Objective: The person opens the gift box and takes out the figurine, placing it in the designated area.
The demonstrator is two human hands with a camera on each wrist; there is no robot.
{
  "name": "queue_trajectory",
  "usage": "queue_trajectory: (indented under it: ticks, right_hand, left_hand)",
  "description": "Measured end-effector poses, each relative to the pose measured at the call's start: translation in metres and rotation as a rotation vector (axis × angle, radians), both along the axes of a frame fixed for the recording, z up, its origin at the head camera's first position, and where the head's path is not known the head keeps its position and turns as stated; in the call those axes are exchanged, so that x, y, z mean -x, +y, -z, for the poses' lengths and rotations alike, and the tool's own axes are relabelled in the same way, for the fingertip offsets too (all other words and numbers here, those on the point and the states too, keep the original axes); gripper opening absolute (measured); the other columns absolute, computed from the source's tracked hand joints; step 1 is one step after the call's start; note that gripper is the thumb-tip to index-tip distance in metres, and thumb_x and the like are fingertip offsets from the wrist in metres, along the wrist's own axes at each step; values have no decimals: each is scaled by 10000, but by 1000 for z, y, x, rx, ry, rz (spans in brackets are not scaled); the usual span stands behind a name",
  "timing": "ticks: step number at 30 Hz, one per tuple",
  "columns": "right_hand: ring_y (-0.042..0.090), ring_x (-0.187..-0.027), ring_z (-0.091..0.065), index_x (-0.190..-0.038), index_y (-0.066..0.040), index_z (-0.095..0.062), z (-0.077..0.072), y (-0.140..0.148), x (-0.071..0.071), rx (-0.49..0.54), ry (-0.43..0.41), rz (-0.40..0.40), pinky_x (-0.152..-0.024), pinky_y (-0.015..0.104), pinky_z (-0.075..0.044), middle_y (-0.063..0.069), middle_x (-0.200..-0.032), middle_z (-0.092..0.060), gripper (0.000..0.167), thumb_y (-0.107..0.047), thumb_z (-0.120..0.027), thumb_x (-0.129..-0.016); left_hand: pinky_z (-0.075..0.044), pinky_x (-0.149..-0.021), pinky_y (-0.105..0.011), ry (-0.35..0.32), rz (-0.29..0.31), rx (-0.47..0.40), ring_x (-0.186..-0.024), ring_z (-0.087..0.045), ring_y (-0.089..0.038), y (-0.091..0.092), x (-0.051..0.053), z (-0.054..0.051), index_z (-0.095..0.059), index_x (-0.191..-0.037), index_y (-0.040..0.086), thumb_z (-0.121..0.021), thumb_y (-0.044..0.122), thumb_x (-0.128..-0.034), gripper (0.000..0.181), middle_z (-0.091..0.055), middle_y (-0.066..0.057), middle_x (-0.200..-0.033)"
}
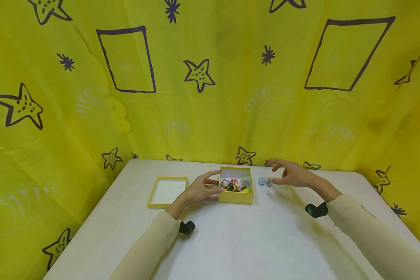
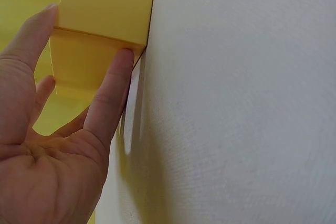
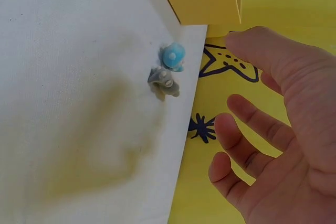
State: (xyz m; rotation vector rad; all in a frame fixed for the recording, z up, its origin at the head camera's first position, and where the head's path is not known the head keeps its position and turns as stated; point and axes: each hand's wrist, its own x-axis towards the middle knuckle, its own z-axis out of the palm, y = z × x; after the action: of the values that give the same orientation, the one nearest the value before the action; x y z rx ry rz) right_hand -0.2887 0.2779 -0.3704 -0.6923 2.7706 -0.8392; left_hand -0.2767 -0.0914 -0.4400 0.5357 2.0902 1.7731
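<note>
My left hand [image 1: 202, 188] is at the left side of a yellow open-topped box [image 1: 236, 198]. In the left wrist view, fairly straight fingers [image 2: 107, 93] touch the box's wall, and the thumb lies against its edge. Several small colourful figurines [image 1: 235, 184] lie jumbled in the box. To the right of it, a light-blue figurine [image 3: 173, 55] and a grey figurine [image 3: 163, 78] sit side by side on the white table. My right hand [image 1: 291, 174] hovers just beside them, its fingers loosely bent and apart, with nothing in its grasp.
A shallow yellow-rimmed lid [image 1: 168, 191] with a white inside lies left of the box. Behind the table [image 1: 238, 241] hangs a yellow curtain [image 1: 203, 116] with dark star drawings, which also encloses both sides.
</note>
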Motion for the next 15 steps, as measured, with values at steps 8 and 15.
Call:
queue_trajectory:
  ticks: [8, 15]
  right_hand:
    - [224, -797, -547, -1412, -67, -535, -8, -7, 1, 2, 54, -33, -672, 319, -495, 254, -1278, -621, 561, -170, -782, -919]
    - [260, -864, -564, -1428, -107, -538, -17, -17, 2, 2, 62, -49, -694, 336, -524, 213, -1273, -623, 599, -224, -804, -904]
  left_hand:
    - [-618, -866, -432, -21, -6, 0, -1134, -666, -318, 0, 0, -2, -368, -1599, 138, -768, 115, -941, 771, -536, -258, -1397]
    - [-618, -868, -416, -15, -9, 22, -1141, -663, -315, 0, 2, 1, -373, -1601, 158, -773, 126, -937, 775, -535, -250, -1411]
